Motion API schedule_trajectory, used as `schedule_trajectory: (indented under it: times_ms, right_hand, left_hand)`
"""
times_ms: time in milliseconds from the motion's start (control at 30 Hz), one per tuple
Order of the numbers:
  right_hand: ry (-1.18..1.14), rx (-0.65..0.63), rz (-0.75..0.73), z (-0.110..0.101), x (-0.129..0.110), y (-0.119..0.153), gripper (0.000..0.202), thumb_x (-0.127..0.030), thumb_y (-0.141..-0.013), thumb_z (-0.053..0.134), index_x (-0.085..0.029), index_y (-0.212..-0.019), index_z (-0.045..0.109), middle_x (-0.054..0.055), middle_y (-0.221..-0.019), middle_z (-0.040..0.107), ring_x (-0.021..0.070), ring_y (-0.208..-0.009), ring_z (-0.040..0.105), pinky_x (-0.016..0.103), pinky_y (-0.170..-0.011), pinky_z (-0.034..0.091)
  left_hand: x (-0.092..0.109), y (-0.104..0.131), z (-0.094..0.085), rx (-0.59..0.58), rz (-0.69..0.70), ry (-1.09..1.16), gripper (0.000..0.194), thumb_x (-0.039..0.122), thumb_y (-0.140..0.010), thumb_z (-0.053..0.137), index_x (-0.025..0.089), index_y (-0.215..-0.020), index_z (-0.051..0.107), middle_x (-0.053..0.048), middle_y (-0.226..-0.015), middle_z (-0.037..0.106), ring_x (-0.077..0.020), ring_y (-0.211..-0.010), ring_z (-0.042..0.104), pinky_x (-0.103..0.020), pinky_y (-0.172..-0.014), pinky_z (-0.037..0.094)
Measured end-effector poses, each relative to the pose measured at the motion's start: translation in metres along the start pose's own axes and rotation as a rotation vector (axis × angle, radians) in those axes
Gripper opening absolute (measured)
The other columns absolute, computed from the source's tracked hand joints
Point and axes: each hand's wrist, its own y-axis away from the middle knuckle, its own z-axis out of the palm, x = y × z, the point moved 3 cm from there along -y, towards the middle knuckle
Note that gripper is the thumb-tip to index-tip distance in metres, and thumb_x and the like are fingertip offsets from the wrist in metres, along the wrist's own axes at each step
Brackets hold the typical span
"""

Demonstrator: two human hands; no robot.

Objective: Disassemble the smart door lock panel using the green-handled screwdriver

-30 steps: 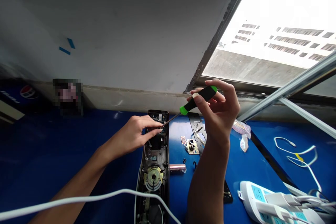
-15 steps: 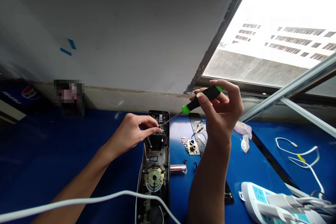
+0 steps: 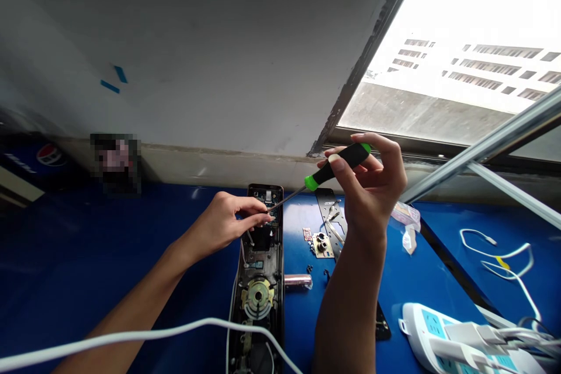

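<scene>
My right hand [image 3: 368, 178] grips a screwdriver [image 3: 339, 166] by its black and green handle, fingers wrapped loosely round it. The metal shaft slants down to the left. At its tip, the thumb and fingers of my left hand [image 3: 236, 215] are pinched together; whatever lies between them is too small to make out. Both meet over the upper end of a long, open black device housing [image 3: 280, 257], near its circuit board [image 3: 272, 194]. Further down inside the housing is a round brass-coloured mechanism [image 3: 258, 298].
Right of the housing lie a pinkish metallic cylinder [image 3: 298, 282], a square metal part [image 3: 323, 246], a black plate [image 3: 326, 201] and small dark screws [image 3: 310, 269]. A white power strip [image 3: 421, 327] with plugs stands at the front right. A white cable [image 3: 175, 332] crosses the foreground.
Almost nothing differs. My left hand has shifted very slightly to the right, and the screwdriver tip stays at its fingertips.
</scene>
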Motion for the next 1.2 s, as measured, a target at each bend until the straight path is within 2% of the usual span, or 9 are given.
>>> schedule_trajectory:
  times_ms: [100, 233, 367, 467, 600, 767, 867, 1000, 1200]
  right_hand:
    - [0.025, 0.004, 0.031, 0.0, 0.002, 0.0, 0.033, -0.032, -0.093, 0.073, -0.032, -0.117, 0.051, 0.001, -0.1, 0.074, 0.025, -0.096, 0.079, 0.045, -0.082, 0.07]
    - [0.057, 0.12, 0.044, 0.0, 0.005, 0.001, 0.029, -0.033, -0.092, 0.073, -0.032, -0.112, 0.052, -0.001, -0.089, 0.067, 0.0218, -0.083, 0.078, 0.039, -0.07, 0.069]
    - [0.044, 0.178, 0.114, 0.001, 0.009, 0.001, 0.03, -0.033, -0.09, 0.076, -0.031, -0.109, 0.053, -0.002, -0.084, 0.065, 0.0188, -0.071, 0.075, 0.036, -0.063, 0.068]
    - [0.058, 0.163, 0.117, -0.001, 0.011, 0.0, 0.031, -0.034, -0.089, 0.077, -0.031, -0.11, 0.054, -0.002, -0.085, 0.066, 0.0199, -0.075, 0.076, 0.038, -0.068, 0.069]
    - [0.081, 0.022, 0.133, 0.001, 0.012, -0.001, 0.036, -0.039, -0.094, 0.071, -0.031, -0.124, 0.053, 0.004, -0.102, 0.074, 0.0249, -0.095, 0.079, 0.044, -0.085, 0.069]
    - [0.019, -0.123, 0.167, 0.006, 0.011, 0.003, 0.069, -0.034, -0.095, 0.065, -0.034, -0.155, 0.031, 0.007, -0.127, 0.072, 0.0266, -0.111, 0.076, 0.046, -0.092, 0.069]
    - [0.046, -0.124, 0.091, 0.007, 0.013, 0.003, 0.07, -0.035, -0.095, 0.067, -0.036, -0.154, 0.03, 0.005, -0.12, 0.074, 0.0275, -0.119, 0.072, 0.044, -0.089, 0.069]
    - [0.042, -0.053, -0.066, 0.011, 0.012, 0.002, 0.059, -0.036, -0.096, 0.068, -0.039, -0.147, 0.038, 0.002, -0.107, 0.074, 0.0248, -0.104, 0.077, 0.042, -0.082, 0.069]
    - [0.024, -0.022, -0.202, 0.014, 0.002, 0.002, 0.05, -0.029, -0.096, 0.069, -0.038, -0.14, 0.049, 0.001, -0.117, 0.07, 0.0213, -0.095, 0.077, 0.039, -0.079, 0.07]
  left_hand:
    - [0.002, 0.001, 0.001, 0.025, 0.091, -0.08, 0.016, 0.035, -0.095, 0.074, 0.022, -0.101, 0.082, -0.001, -0.09, 0.084, -0.0179, -0.074, 0.079, -0.023, -0.069, 0.061]
    - [0.003, 0.001, 0.002, 0.069, 0.239, -0.142, 0.022, 0.032, -0.099, 0.069, 0.021, -0.116, 0.078, -0.004, -0.104, 0.084, -0.0197, -0.087, 0.081, -0.026, -0.079, 0.064]
    - [0.006, 0.002, 0.004, 0.1, 0.401, -0.196, 0.02, 0.025, -0.1, 0.068, 0.019, -0.117, 0.076, -0.005, -0.103, 0.083, -0.0186, -0.09, 0.081, -0.026, -0.083, 0.063]
    - [0.008, 0.002, 0.006, 0.105, 0.455, -0.232, 0.021, 0.02, -0.099, 0.069, 0.017, -0.119, 0.074, -0.005, -0.1, 0.083, -0.017, -0.086, 0.08, -0.024, -0.08, 0.062]
    - [0.009, 0.004, 0.005, 0.09, 0.441, -0.295, 0.028, 0.018, -0.101, 0.066, 0.017, -0.128, 0.069, -0.004, -0.097, 0.081, -0.0154, -0.082, 0.077, -0.024, -0.078, 0.059]
    - [0.006, 0.005, 0.003, 0.083, 0.395, -0.385, 0.038, 0.021, -0.104, 0.061, 0.019, -0.143, 0.06, 0.0, -0.083, 0.072, -0.013, -0.069, 0.067, -0.024, -0.069, 0.052]
    - [0.007, 0.005, 0.003, 0.07, 0.385, -0.374, 0.04, 0.024, -0.105, 0.059, 0.02, -0.145, 0.057, 0.002, -0.079, 0.069, -0.0122, -0.066, 0.064, -0.023, -0.068, 0.05]
    - [0.007, 0.006, 0.004, 0.035, 0.348, -0.294, 0.047, 0.028, -0.107, 0.056, 0.028, -0.154, 0.049, 0.0, -0.094, 0.076, -0.0128, -0.077, 0.071, -0.022, -0.074, 0.053]
    - [0.007, 0.004, 0.001, 0.059, 0.344, -0.282, 0.056, 0.036, -0.105, 0.062, 0.031, -0.158, 0.043, -0.003, -0.117, 0.077, -0.0171, -0.1, 0.074, -0.028, -0.09, 0.058]
